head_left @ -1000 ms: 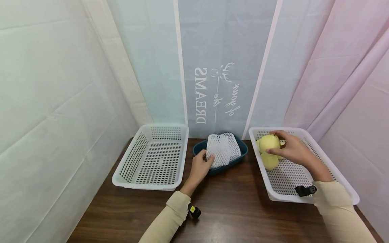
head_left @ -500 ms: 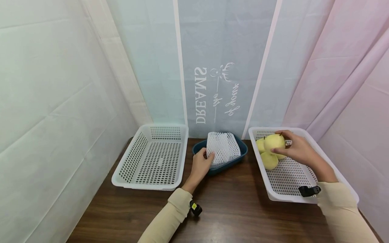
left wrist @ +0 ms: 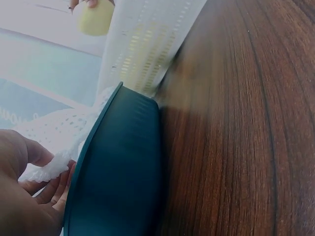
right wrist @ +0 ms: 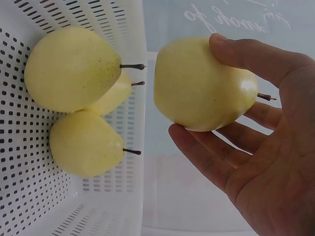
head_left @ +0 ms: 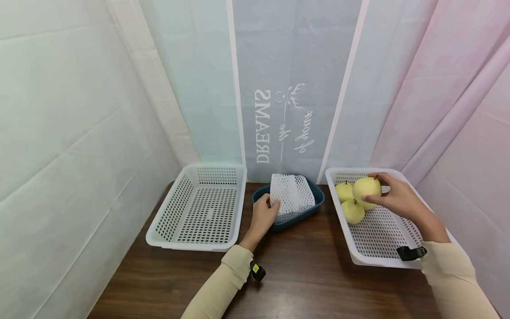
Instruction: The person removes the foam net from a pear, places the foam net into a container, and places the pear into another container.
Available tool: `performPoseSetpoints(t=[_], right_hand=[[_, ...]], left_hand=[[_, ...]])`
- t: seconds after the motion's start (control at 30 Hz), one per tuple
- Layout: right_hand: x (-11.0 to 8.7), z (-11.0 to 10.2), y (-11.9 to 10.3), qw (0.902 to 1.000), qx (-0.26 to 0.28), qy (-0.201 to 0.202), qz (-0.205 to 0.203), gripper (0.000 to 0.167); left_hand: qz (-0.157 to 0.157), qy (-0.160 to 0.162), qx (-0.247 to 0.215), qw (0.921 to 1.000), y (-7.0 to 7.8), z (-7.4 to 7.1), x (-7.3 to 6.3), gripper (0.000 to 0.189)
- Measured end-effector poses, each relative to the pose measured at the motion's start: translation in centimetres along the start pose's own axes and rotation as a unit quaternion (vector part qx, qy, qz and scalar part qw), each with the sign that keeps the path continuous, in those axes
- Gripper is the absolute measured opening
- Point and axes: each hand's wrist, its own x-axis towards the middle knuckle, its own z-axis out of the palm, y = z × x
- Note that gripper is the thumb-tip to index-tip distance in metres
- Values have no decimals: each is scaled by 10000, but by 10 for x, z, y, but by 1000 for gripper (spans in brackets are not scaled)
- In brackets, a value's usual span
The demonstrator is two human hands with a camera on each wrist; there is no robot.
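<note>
My right hand (head_left: 400,199) holds a yellow-green pear (head_left: 363,189) between thumb and fingers, raised over the right white basket (head_left: 382,261). In the right wrist view, the held pear's dark stem points toward the palm. Three more pears (right wrist: 86,145) lie grouped in that basket, one partly hidden behind the others. With thumb and fingers, my left hand (head_left: 263,217) pinches the near-left edge of a white foam fruit net (head_left: 283,190). That net and another lie in a dark teal tub (left wrist: 120,162), sticking up over its rim.
On the left of the brown wooden table (head_left: 303,283) stands a white slotted basket (head_left: 209,215) with nothing in it. A grey-blue cloth wall (head_left: 295,53) with mirrored lettering rises close behind the containers. White fabric walls flank both sides.
My right hand has drawn the pear to the right, away from the other pears, which show more fully now. The left hand keeps its grip on the net, almost still.
</note>
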Motion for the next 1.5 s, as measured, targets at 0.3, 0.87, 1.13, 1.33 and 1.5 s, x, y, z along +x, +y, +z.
performPoseSetpoints(t=[0.3,0.87,1.13,1.33,1.5], right_hand=[[-5,-5,8,9999,63,-31,133,74],[-8,-9,26,9983,-142,-462,337,73],[-5,-8,33,9976,-153,-609,308,69],[-2,-9,36,9964,-217,-757,324,74],[-1,-8,39,9950,-227,-901,364,77]], left_hand=[[269,-85,450,9986,-3,3,2,28],[143,-516,1513,9870,1,12,2,68],[278,-546,1940,9791,3,15,1,71],[366,-627,2464,9665,3,18,2,50],[792,-474,3348,9378,0,20,2,33]])
